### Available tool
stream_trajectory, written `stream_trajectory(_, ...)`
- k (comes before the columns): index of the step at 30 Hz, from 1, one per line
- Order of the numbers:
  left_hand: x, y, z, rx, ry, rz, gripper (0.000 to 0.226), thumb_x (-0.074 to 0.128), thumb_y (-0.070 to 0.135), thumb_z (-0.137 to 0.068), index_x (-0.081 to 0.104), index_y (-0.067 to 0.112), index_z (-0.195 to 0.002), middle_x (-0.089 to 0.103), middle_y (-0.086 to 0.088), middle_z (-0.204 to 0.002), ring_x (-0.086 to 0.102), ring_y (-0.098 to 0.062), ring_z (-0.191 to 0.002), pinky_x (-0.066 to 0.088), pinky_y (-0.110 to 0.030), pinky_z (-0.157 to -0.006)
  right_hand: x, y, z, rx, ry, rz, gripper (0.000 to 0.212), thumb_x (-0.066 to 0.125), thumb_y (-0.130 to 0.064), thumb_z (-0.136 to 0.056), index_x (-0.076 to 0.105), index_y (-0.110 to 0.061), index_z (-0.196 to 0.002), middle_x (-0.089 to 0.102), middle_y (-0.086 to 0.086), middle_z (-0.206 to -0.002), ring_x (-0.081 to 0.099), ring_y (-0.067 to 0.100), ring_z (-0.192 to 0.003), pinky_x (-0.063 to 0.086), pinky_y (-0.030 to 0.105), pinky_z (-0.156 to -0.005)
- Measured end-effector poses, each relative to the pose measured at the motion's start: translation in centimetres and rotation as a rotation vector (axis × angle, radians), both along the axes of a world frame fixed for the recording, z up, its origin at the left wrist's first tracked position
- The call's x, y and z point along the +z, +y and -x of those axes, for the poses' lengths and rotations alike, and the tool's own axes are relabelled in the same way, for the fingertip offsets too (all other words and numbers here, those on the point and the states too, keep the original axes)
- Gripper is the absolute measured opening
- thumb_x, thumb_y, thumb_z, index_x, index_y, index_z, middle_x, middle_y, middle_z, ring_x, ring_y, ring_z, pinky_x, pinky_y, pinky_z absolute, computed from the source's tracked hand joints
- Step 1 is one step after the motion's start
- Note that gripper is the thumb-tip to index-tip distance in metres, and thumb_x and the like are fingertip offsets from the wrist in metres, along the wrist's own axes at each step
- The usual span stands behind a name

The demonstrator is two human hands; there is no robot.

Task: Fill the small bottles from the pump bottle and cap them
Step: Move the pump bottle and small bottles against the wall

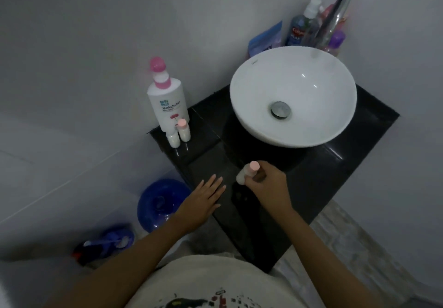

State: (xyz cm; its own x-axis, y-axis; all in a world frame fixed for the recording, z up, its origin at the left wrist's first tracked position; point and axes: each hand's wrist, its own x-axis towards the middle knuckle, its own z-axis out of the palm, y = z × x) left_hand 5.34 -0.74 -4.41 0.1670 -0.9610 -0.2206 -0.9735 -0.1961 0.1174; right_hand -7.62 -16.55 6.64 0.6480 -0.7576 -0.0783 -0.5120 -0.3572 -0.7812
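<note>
A glossy black tiled table (347, 168) carries a round white ceramic basin (293, 96) over its far right part, leaving a bare strip along the left and near edges. At the far left corner stands the tall white pump bottle (167, 102) with a pink pump, and two small bottles (179, 133) stand touching its front, one with a pink cap. The left hand (203, 199) lies flat, fingers straight, at the near left edge. The right hand (266, 183) grips a tilted, pink-capped small bottle (247, 173) just above the bare strip.
</note>
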Motion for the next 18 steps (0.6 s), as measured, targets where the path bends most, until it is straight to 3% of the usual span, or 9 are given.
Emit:
stream_trajectory(7, 0.2, -0.2, 0.0, -0.001, -0.004, 0.027, 0.052, 0.028, 0.042, -0.092, 0.044, 0.020, -0.136, 0.048, -0.001, -0.143, 0.042, -0.021, -0.134, 0.028, -0.038, -0.106, 1.5, -2.5, -12.4, 0.279, -0.018, 0.081, 0.026, 0.069, -0.012, -0.077, 0.064, -0.006, -0.101, 0.067, 0.007, -0.092, 0.058, 0.013, -0.085, 0.047, 0.027, -0.084)
stream_trajectory(13, 0.0, 0.1, 0.1, 0.028, -0.017, 0.062, 0.052, 0.027, 0.040, -0.093, 0.039, 0.020, -0.139, 0.042, -0.001, -0.147, 0.032, -0.020, -0.138, 0.026, -0.037, -0.108, -0.7, -3.5, -18.3, 0.376, 0.063, 0.111, 0.017, 0.066, -0.011, -0.076, 0.062, 0.000, -0.088, 0.065, 0.014, -0.086, 0.059, 0.023, -0.079, 0.049, 0.033, -0.074)
stream_trajectory(18, -0.3, 0.2, 0.5, 0.077, -0.012, 0.074, 0.051, 0.028, 0.039, -0.094, 0.034, 0.020, -0.141, 0.037, -0.001, -0.150, 0.021, -0.021, -0.141, 0.024, -0.039, -0.110, -2.3, -3.8, -19.5, 0.422, 0.067, 0.085, 0.012, 0.065, -0.011, -0.075, 0.060, -0.002, -0.082, 0.062, 0.013, -0.081, 0.055, 0.020, -0.074, 0.042, 0.028, -0.066)
